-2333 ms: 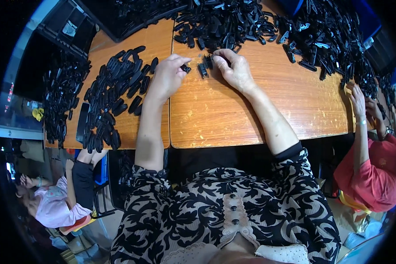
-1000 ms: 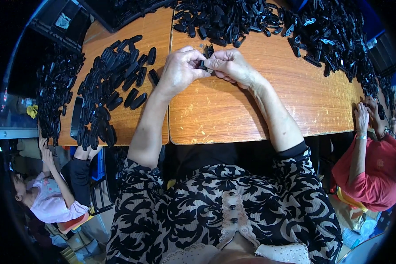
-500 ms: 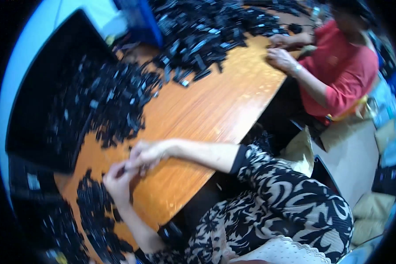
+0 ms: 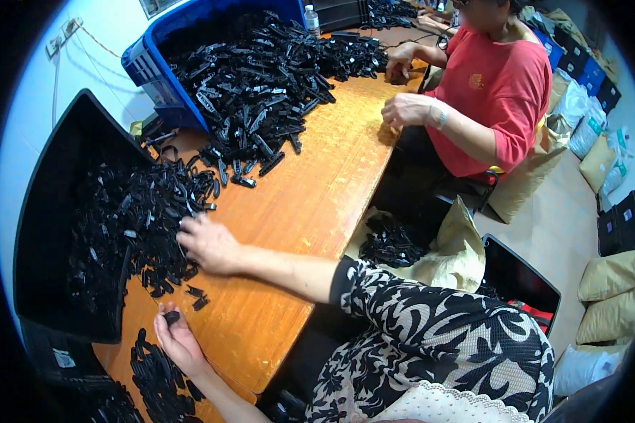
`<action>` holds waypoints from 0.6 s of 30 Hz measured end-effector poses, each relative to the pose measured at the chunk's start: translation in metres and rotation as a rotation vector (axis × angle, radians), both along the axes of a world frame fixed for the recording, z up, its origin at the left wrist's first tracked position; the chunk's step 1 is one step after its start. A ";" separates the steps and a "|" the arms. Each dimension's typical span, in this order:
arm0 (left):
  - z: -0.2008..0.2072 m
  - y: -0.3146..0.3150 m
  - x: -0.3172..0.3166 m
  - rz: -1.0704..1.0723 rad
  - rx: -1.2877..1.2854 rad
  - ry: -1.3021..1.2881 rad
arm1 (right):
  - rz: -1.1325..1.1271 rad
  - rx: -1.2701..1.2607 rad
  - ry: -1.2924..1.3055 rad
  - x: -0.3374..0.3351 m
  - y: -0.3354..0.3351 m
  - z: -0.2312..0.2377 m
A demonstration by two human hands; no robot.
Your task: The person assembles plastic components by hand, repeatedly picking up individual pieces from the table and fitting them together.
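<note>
My left hand [image 4: 180,343] is turned palm up near the table's left end. Its thumb and fingers close on a small black plastic part [image 4: 171,317]. Farther off, my right hand [image 4: 210,244] reaches to the edge of a heap of small black plastic parts [image 4: 159,211]; its slightly blurred fingers are bent and apart, and no part shows in them. Between the hands a few loose black pieces [image 4: 197,297] lie on the wooden table [image 4: 261,261]. Beside my left hand is a separate group of long black parts [image 4: 159,374].
A tipped black bin [image 4: 42,233] spills the heap onto the table. Behind it a blue crate [image 4: 144,67] pours out longer black parts [image 4: 261,99]. A co-worker in a red top [image 4: 487,92] works at the far right edge. A sack [image 4: 451,243] of black pieces stands below the table.
My hands, together before, are now apart: the right has moved away to the heap, the left has turned palm up. The head view has shifted and shows more of the far table.
</note>
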State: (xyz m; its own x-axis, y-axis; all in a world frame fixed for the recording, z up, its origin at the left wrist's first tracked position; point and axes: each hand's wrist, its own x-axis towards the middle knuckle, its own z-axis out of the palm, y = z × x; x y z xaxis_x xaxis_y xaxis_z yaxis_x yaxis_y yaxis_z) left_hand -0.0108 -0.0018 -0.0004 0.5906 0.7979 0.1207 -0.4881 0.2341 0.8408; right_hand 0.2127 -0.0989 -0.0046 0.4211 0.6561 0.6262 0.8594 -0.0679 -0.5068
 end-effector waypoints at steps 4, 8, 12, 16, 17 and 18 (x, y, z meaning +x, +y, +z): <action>-0.006 0.015 -0.004 -0.086 0.022 0.033 | -0.091 -0.161 -0.124 0.017 -0.002 -0.022; 0.008 -0.022 0.024 0.138 1.227 0.764 | -0.053 -0.225 -0.155 0.001 0.002 -0.025; 0.001 -0.022 0.020 0.041 1.377 0.905 | 0.054 -0.085 -0.260 -0.016 -0.001 -0.029; 0.001 -0.016 0.011 0.127 1.390 0.802 | 0.105 -0.125 -0.316 -0.024 0.007 -0.040; 0.000 -0.016 0.020 0.127 1.350 0.807 | 0.086 -0.136 -0.343 -0.016 0.005 -0.045; -0.002 -0.013 0.014 0.138 1.248 0.846 | 0.073 -0.286 -0.297 -0.020 0.006 -0.037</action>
